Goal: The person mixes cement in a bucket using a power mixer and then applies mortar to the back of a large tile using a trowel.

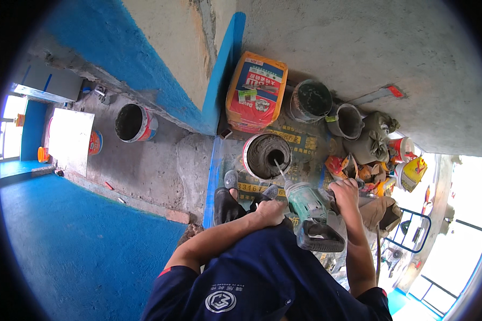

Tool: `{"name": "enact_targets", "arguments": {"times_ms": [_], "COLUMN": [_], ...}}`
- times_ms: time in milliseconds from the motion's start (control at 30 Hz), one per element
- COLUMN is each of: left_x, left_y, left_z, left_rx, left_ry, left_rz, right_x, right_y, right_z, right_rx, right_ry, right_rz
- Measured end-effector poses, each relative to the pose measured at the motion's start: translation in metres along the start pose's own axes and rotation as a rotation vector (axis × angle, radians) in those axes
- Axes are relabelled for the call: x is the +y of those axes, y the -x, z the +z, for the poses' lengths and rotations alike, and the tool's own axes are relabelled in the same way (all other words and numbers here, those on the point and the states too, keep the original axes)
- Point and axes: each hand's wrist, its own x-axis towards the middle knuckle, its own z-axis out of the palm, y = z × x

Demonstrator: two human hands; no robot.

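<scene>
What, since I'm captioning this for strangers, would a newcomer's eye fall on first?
Probably the green mixer, between the left hand and right hand, its shaft dipping into the bucket of grey paste near the centre. Then the bright blue floor at lower left and the colourful bag beyond the bucket.

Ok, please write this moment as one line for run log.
left hand and right hand: on green handheld power mixer | metal rod: in grey paste | round white-rimmed bucket: upright
</scene>
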Motion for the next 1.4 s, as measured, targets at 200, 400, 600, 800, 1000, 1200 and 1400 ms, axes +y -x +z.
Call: {"name": "enact_targets", "arguments": {"times_ms": [200,400,600,800,1000,1200,1400], "left_x": [-0.013,-0.056,-0.1,-0.101,-0.098,-0.087,-0.116], "left_y": [-0.002,-0.017,-0.031,-0.044,-0.047,-0.056,-0.046], "left_z": [0.033,0.059,0.087,0.118,0.165,0.18,0.203], "left_rx": [-0.053,0.004,-0.073,-0.242,-0.339,-0.266,-0.366], "left_ry": [0.164,0.097,0.048,0.009,-0.027,-0.023,-0.088], "left_rz": [-0.109,-0.243,-0.341,-0.433,-0.492,-0.611,-0.636], "right_x": [-0.006,-0.019,-0.036,-0.023,-0.017,-0.007,-0.026], "right_y": [-0.029,-0.024,0.015,0.053,0.083,0.1,0.111], "right_z": [0.029,0.086,0.15,0.203,0.216,0.234,0.242], "right_rx": [-0.097,-0.177,-0.384,-0.522,-0.511,-0.617,-0.701], "right_ry": [-0.056,-0.035,-0.038,-0.166,-0.257,-0.274,-0.323], "right_rz": [-0.142,-0.086,0.1,0.158,0.082,0.106,0.121]}}
